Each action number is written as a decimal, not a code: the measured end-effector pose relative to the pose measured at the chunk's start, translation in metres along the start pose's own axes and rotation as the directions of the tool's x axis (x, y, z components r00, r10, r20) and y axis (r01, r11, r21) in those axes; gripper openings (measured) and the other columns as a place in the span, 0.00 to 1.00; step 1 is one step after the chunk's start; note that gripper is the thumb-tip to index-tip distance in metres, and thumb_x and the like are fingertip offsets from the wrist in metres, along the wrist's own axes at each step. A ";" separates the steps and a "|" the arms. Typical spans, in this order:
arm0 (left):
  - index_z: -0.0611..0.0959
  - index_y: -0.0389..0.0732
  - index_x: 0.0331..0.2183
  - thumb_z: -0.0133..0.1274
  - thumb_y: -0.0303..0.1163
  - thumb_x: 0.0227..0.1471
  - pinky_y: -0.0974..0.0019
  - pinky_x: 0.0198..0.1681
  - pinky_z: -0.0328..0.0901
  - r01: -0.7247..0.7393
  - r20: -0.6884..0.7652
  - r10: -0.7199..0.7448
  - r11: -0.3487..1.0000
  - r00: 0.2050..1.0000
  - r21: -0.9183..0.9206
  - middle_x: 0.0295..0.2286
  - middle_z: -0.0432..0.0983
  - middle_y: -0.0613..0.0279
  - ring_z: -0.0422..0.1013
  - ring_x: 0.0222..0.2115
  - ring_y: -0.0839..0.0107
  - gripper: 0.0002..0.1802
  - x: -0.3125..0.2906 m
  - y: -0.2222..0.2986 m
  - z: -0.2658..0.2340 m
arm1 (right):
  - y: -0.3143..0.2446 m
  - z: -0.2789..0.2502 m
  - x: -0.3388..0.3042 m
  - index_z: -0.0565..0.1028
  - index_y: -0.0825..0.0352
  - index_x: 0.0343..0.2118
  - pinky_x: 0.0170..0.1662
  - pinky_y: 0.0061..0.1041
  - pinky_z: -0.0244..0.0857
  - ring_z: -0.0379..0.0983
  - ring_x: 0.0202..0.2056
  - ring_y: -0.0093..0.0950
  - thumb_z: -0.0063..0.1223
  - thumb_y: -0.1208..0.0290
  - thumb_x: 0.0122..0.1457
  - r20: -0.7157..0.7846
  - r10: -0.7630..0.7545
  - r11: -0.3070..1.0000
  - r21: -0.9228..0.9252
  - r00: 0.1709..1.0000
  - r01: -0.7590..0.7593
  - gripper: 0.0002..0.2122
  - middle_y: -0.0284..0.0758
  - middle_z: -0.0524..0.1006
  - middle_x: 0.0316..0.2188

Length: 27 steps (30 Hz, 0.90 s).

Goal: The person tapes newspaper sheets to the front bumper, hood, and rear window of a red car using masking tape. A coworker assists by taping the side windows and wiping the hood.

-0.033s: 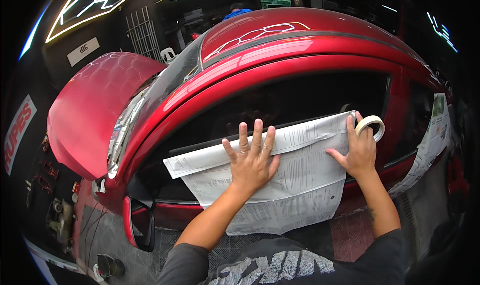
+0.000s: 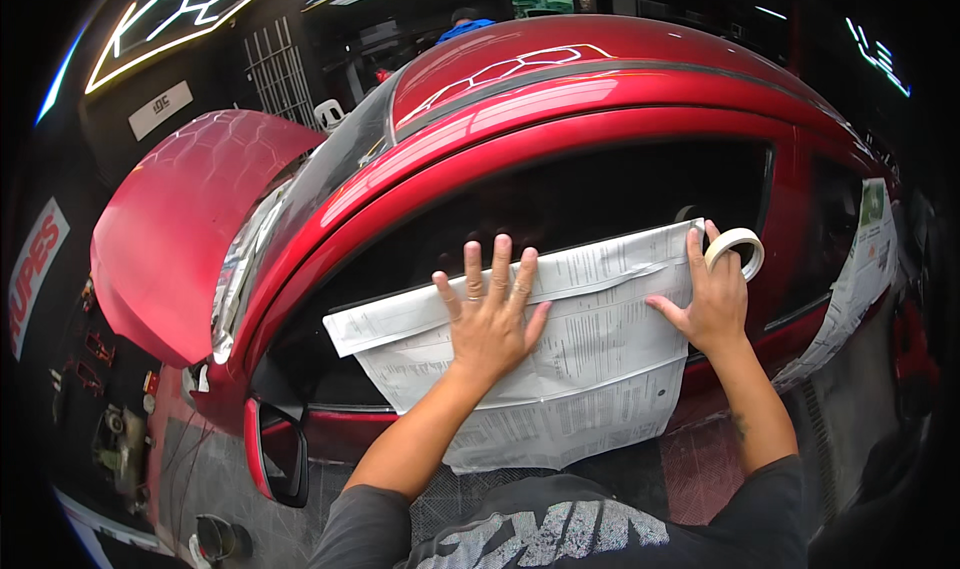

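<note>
Printed paper sheeting [image 2: 590, 354] like newspaper hangs over the side window's lower edge and the door of a red car [image 2: 580, 99]. Its top strip is a smoother band slanting up to the right. My left hand [image 2: 490, 319] lies flat on that band, fingers spread, with nothing in it. Against the paper's upper right corner presses my right hand [image 2: 715, 299], thumb and index finger apart. A roll of cream masking tape [image 2: 758, 254] is hooked on its other fingers, which the roll and hand partly hide.
Left of the paper juts the side mirror [image 2: 278, 451]. The hood [image 2: 195, 224] is raised, with crumpled covering [image 2: 245, 254] along its rear edge. More newspaper [image 2: 850, 289] covers the rear side. A dark bucket [image 2: 222, 537] stands on the floor. A person in blue [image 2: 465, 27] is beyond the car.
My left hand has slid slightly left along the top band of the paper. My right hand stays at the corner with the tape roll. The whole view has shifted a little.
</note>
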<state>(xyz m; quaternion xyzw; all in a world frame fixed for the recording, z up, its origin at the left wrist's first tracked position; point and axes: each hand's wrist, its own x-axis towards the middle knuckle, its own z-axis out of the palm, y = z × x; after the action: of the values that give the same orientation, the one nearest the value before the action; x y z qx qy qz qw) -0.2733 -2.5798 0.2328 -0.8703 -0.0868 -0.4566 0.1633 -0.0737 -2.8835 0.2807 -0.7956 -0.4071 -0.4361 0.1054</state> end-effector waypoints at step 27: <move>0.73 0.71 0.77 0.61 0.68 0.63 0.29 0.82 0.24 -0.040 -0.001 0.040 0.998 0.999 0.040 0.82 0.51 0.54 0.37 0.83 0.41 0.45 0.007 -0.014 0.005 | -0.052 0.043 0.005 0.73 0.53 0.77 0.68 0.57 0.63 0.67 0.66 0.60 0.66 0.43 0.67 -0.148 0.337 0.942 0.043 0.930 -0.334 0.38 0.61 0.56 0.80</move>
<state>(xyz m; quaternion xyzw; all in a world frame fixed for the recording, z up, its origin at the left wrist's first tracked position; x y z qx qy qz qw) -0.2699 -2.5645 0.2386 -0.8679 -0.0785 -0.4523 0.1898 -0.0849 -2.8244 0.2494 -0.8167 -0.2597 -0.4680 0.2159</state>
